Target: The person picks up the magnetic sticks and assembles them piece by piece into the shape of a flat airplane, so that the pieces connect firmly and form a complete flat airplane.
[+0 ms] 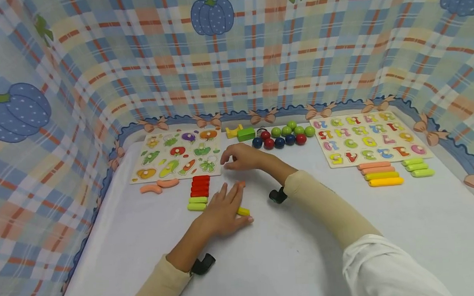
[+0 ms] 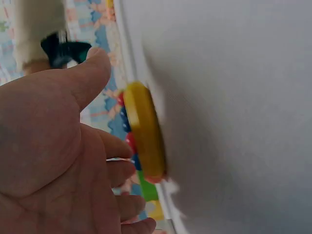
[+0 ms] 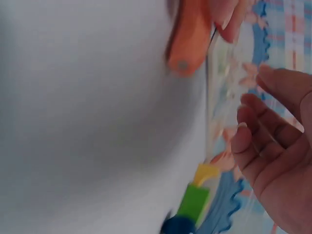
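My left hand [image 1: 221,215] is spread low over the table, its fingers fairly straight. A yellow stick [image 1: 243,211] shows between its thumb and fingers, and in the left wrist view the yellow stick [image 2: 144,131] lies apart from the palm. By the fingertips is an orange sausage-shaped piece [image 1: 242,184], mostly hidden from above; the right wrist view shows its rounded end [image 3: 187,53]. My right hand [image 1: 245,157] hovers farther back with loosely bent fingers, and the right wrist view finds nothing in the right hand [image 3: 278,146]. Left of my left hand lie red sticks [image 1: 200,186] and light green sticks [image 1: 197,203].
A vegetable puzzle board [image 1: 177,154] lies back left, with two salmon pieces [image 1: 168,183] before it. A number board [image 1: 371,138] is back right, near orange, yellow and green sticks [image 1: 386,182]. Between them are a green block [image 1: 246,134] and several coloured balls [image 1: 279,142]. Plaid cloth [image 1: 233,67] walls the table.
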`<state>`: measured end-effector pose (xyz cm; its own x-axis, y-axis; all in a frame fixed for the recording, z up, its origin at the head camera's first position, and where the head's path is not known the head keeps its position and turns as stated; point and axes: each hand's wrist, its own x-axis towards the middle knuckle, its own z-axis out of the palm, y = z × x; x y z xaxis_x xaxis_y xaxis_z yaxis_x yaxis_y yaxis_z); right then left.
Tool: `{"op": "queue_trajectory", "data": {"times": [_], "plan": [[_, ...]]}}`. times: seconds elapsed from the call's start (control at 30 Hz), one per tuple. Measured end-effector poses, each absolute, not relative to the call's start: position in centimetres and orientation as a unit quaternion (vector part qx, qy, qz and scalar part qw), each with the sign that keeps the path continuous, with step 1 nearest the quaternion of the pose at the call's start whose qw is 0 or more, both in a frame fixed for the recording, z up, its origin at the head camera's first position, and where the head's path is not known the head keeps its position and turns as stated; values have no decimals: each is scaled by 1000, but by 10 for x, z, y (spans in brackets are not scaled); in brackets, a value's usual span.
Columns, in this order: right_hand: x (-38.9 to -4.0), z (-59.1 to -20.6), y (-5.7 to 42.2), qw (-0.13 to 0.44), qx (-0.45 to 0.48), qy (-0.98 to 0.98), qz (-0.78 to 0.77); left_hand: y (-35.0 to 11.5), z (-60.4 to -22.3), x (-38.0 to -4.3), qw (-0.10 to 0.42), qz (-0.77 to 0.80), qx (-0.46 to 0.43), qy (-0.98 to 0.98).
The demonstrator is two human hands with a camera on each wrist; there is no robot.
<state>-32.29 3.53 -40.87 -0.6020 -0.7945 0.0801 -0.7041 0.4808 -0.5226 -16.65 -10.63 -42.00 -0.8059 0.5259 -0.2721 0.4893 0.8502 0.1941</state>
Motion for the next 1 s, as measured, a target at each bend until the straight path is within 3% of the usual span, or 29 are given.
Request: {"op": "queue_trajectory", "data": {"times": [0.2, 0.4, 0.53, 1.0], "plan": [[-297, -397, -1, 140, -523, 803, -249, -115, -411, -129, 163, 44, 313, 935], [-274, -397, -25, 166, -565, 785, -192, -124, -410, -99, 206, 54, 341, 916], [-264, -397, -38, 152, -563, 795, -167, -127, -411, -88, 232, 68, 338, 910], [-227, -418, -62, 134, -480, 862, -91, -132, -418, -79, 199, 56, 349, 914]]}}
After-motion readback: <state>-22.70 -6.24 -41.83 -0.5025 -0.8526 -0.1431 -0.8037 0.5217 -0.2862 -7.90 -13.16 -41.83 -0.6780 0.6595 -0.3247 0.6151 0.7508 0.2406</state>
